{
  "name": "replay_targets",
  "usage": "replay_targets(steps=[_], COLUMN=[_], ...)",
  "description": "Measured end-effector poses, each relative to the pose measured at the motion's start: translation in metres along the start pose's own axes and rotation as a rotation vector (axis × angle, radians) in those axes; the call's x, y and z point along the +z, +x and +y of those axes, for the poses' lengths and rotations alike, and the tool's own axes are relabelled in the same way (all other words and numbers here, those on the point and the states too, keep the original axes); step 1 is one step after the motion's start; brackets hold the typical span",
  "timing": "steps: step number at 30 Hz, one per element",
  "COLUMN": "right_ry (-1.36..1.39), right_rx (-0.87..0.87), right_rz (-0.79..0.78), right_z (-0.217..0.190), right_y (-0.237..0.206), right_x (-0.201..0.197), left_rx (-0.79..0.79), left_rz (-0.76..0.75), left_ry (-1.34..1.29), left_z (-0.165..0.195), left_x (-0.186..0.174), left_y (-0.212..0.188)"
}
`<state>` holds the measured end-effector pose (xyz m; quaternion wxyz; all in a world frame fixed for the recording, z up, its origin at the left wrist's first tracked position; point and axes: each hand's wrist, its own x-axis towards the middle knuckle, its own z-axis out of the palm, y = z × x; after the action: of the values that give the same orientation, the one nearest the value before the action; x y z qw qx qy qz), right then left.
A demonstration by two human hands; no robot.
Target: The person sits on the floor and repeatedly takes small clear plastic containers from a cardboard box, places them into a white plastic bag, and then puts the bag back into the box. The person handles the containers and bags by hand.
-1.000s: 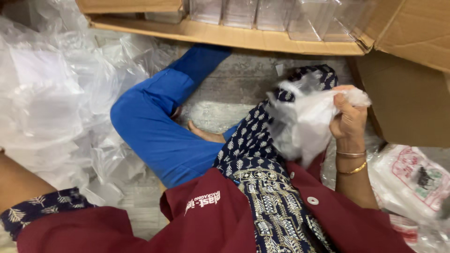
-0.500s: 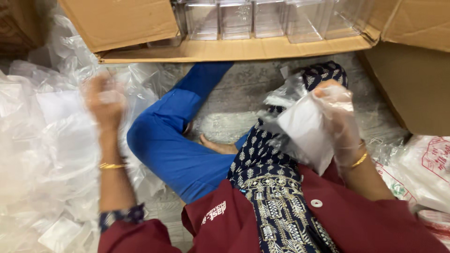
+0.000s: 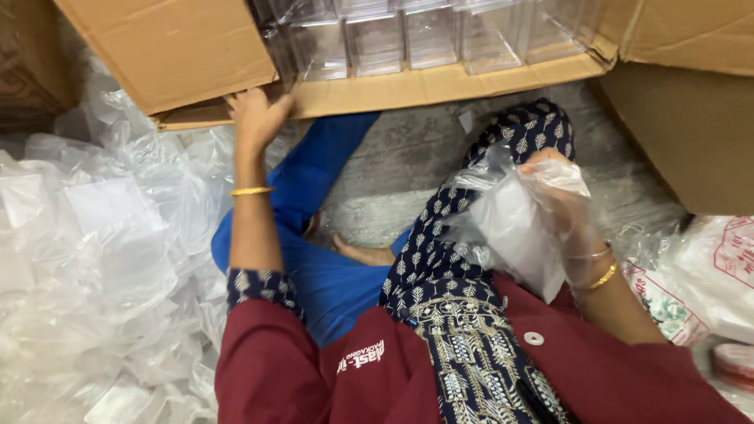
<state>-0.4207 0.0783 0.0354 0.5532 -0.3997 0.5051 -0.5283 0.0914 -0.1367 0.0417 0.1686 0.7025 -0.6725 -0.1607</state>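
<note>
Heap of crumpled clear plastic bags [image 3: 86,259]: fills the left side and lies loose on the grey concrete floor [image 3: 416,165].

Open brown cardboard carton [image 3: 173,51]: lies across the top of the view, with its flap folded out toward the person. A second plain brown cardboard box [image 3: 691,133] stands at the right. No label shows on either.

Row of clear rigid plastic boxes [image 3: 377,39]: upright and packed side by side inside the carton, just beyond its near edge.

White plastic packages with red and green print [image 3: 719,267]: lower right, on the floor beside the person's right arm and partly cut off by the frame.

Thin clear plastic bag [image 3: 510,228]: held over the lap, drawn over the right hand [image 3: 561,200]. Its fingers are curled inside the film and grip it, so the bag hangs crumpled rather than spread.

Left hand [image 3: 255,118]: arm stretched forward, fingers spread and holding nothing, palm at the carton's near edge just left of the nearest clear box. Whether it actually touches the cardboard I cannot tell.

Judgement: a reach toward the boxed stock is in hand while the bag is kept ready. Picking one box calls for moving the left hand right, past the flap, and closing on a single box without disturbing its neighbours.
</note>
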Motion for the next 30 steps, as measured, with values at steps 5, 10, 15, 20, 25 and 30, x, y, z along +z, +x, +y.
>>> replay_targets(steps=[5,10,15,20,25,30], right_ry=[0.117,-0.037,-0.069,0.04,-0.242,-0.47], right_rx=[-0.071,-0.287,-0.188,-0.254,-0.251,-0.538], right_rz=[-0.071,-0.111,0.024,-0.051,0.053,0.137], right_z=[-0.026,-0.062,-0.043,-0.02,-0.026,-0.029], right_y=[-0.006,-0.019,-0.02,-0.016,-0.012,-0.015], right_x=[0.031,0.041,0.04,0.049,0.07,0.087], left_rx=[-0.236,-0.124,0.601,0.536,0.297,0.465], left_rz=[0.287,0.301,0.485,-0.06,-0.317,0.097], left_ry=[0.07,-0.145,-0.178,0.0,0.131,-0.574], left_z=[0.015,0.07,0.14,0.149,0.129,0.192], left_x=[0.024,0.018,0.032,0.094,0.125,0.093], left_y=[0.026,0.008,-0.082,-0.18,-0.187,-0.206])
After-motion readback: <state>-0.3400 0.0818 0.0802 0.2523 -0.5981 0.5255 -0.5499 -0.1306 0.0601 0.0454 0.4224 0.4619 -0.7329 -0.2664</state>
